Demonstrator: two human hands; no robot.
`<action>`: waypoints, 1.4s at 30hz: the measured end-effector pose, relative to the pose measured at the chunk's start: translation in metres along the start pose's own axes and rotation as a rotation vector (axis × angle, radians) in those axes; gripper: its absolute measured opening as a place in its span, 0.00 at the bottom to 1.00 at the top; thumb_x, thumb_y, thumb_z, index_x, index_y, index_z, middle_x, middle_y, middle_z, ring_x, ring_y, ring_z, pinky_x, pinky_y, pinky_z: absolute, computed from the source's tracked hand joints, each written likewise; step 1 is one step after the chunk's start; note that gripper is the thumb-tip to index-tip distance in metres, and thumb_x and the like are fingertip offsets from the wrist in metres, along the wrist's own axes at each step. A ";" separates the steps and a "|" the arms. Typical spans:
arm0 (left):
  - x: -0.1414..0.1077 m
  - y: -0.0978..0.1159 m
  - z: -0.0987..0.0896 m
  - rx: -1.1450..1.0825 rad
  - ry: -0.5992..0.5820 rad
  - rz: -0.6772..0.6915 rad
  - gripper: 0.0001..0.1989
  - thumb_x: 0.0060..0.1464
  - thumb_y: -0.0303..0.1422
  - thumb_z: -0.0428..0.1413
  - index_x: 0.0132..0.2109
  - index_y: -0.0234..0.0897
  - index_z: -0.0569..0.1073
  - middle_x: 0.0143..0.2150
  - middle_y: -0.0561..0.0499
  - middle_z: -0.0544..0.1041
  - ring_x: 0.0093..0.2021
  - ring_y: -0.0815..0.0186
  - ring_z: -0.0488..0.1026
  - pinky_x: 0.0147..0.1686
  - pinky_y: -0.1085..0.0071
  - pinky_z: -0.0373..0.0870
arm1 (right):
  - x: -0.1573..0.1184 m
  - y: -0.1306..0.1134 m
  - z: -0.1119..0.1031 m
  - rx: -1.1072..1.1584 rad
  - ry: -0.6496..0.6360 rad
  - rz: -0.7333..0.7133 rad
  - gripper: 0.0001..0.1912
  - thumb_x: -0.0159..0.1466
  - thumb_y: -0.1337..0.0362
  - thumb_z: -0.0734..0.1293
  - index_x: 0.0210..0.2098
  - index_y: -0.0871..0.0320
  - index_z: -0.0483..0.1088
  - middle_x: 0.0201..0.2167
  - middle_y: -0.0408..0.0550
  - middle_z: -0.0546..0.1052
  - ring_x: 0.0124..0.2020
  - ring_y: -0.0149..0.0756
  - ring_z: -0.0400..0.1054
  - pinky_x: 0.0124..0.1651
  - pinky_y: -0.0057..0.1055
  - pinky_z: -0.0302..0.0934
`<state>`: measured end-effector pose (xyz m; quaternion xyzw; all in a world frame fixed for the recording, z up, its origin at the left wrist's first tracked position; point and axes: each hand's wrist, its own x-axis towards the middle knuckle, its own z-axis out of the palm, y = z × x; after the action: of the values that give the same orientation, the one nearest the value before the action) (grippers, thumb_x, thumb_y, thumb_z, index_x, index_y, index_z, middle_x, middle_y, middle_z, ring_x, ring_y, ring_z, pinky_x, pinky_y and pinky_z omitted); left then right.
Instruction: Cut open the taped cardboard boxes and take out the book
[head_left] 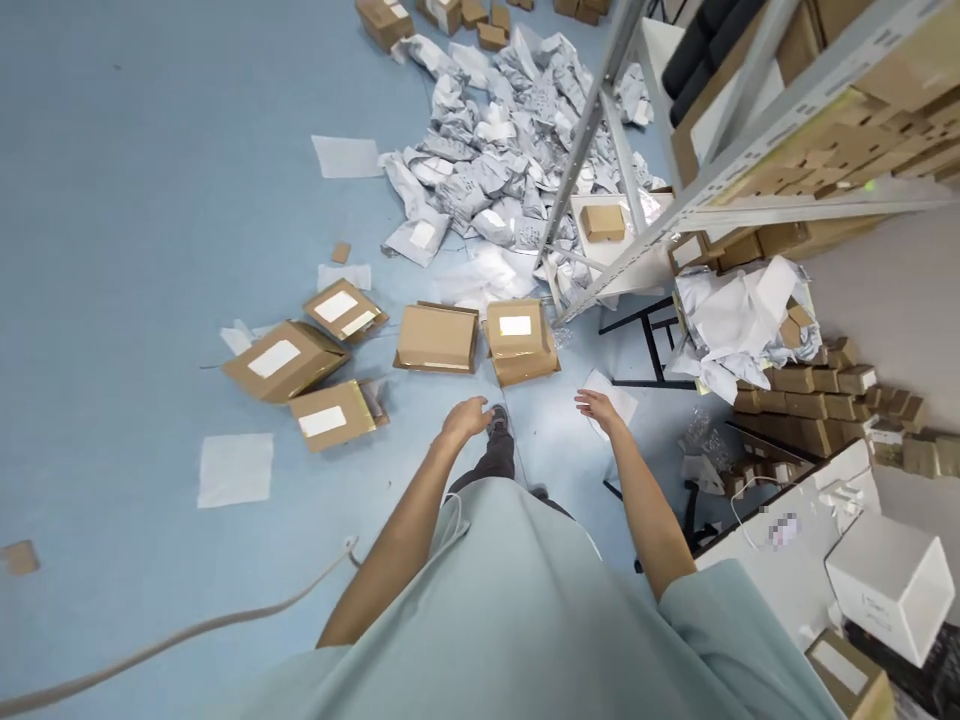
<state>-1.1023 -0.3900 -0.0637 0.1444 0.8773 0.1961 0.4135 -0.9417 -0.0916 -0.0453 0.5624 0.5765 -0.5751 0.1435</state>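
My left hand [466, 417] hangs over the blue floor, holding nothing, fingers loosely bent toward my shoe [497, 420]. On the other side my right hand [598, 409] is open and empty, fingers pointing inward, above a white sheet [611, 398]. Just beyond the hands lie a plain cardboard box [435, 338] and labelled cardboard boxes [517, 345], neither touched. Farther left, several labelled boxes rest tilted on the floor, among them a larger carton [281, 362], a smaller carton [346, 310] and another carton [330, 414].
A large heap of grey mailing bags [487, 160] covers the floor ahead, beside a metal shelf rack [720, 190]. More bags overflow a black-legged stand [742, 310] at right. A cable [225, 625] crosses the lower left. A white table [795, 540] stands at lower right.
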 end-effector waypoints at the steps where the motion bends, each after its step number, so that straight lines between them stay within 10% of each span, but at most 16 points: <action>1: -0.007 0.006 0.006 0.011 -0.013 0.016 0.16 0.60 0.34 0.65 0.54 0.37 0.87 0.56 0.32 0.90 0.60 0.39 0.88 0.59 0.54 0.81 | -0.012 0.012 -0.007 0.029 -0.007 -0.008 0.11 0.66 0.65 0.73 0.47 0.55 0.84 0.46 0.53 0.90 0.44 0.38 0.83 0.66 0.45 0.74; 6: -0.039 0.074 0.039 0.044 -0.025 0.210 0.13 0.64 0.34 0.61 0.51 0.41 0.87 0.50 0.41 0.91 0.57 0.46 0.88 0.57 0.60 0.79 | -0.081 0.079 -0.061 0.227 0.034 -0.123 0.15 0.69 0.54 0.75 0.51 0.54 0.85 0.55 0.55 0.90 0.53 0.43 0.85 0.70 0.48 0.73; 11: -0.096 0.176 0.107 -0.041 -0.048 0.593 0.12 0.64 0.39 0.59 0.49 0.42 0.83 0.55 0.43 0.90 0.59 0.50 0.87 0.63 0.58 0.79 | -0.182 0.197 -0.123 0.474 0.190 -0.366 0.30 0.63 0.36 0.79 0.52 0.52 0.86 0.59 0.59 0.89 0.58 0.53 0.85 0.68 0.54 0.73; 17: -0.231 0.279 0.259 -0.297 -0.383 0.972 0.16 0.60 0.51 0.62 0.43 0.44 0.79 0.57 0.41 0.90 0.62 0.48 0.86 0.71 0.49 0.76 | -0.330 0.378 -0.168 0.782 0.539 -0.396 0.37 0.60 0.29 0.80 0.53 0.52 0.87 0.56 0.58 0.90 0.55 0.53 0.86 0.63 0.53 0.76; 24: -0.407 0.328 0.433 -0.087 -0.943 1.135 0.19 0.62 0.54 0.65 0.42 0.44 0.77 0.57 0.39 0.89 0.63 0.47 0.86 0.72 0.45 0.77 | -0.468 0.527 -0.184 1.116 1.122 -0.323 0.33 0.65 0.31 0.79 0.53 0.52 0.86 0.53 0.58 0.90 0.54 0.53 0.86 0.63 0.53 0.77; 32: -0.508 0.380 0.577 -0.007 -1.213 1.158 0.24 0.60 0.58 0.68 0.44 0.43 0.78 0.57 0.38 0.89 0.63 0.47 0.86 0.72 0.44 0.78 | -0.525 0.619 -0.226 1.193 1.441 -0.204 0.27 0.68 0.36 0.77 0.53 0.49 0.87 0.54 0.56 0.90 0.54 0.55 0.86 0.62 0.54 0.79; 42: -0.612 0.480 0.705 -0.017 -1.356 1.123 0.24 0.64 0.59 0.66 0.47 0.42 0.81 0.58 0.38 0.89 0.64 0.47 0.85 0.74 0.45 0.77 | -0.569 0.718 -0.394 0.934 1.651 -0.082 0.26 0.68 0.42 0.76 0.58 0.51 0.84 0.61 0.59 0.85 0.60 0.55 0.82 0.63 0.50 0.80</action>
<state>-0.1298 -0.0628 0.1580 0.6368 0.2408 0.2489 0.6888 0.0178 -0.2536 0.1737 0.7713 0.2268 -0.1730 -0.5690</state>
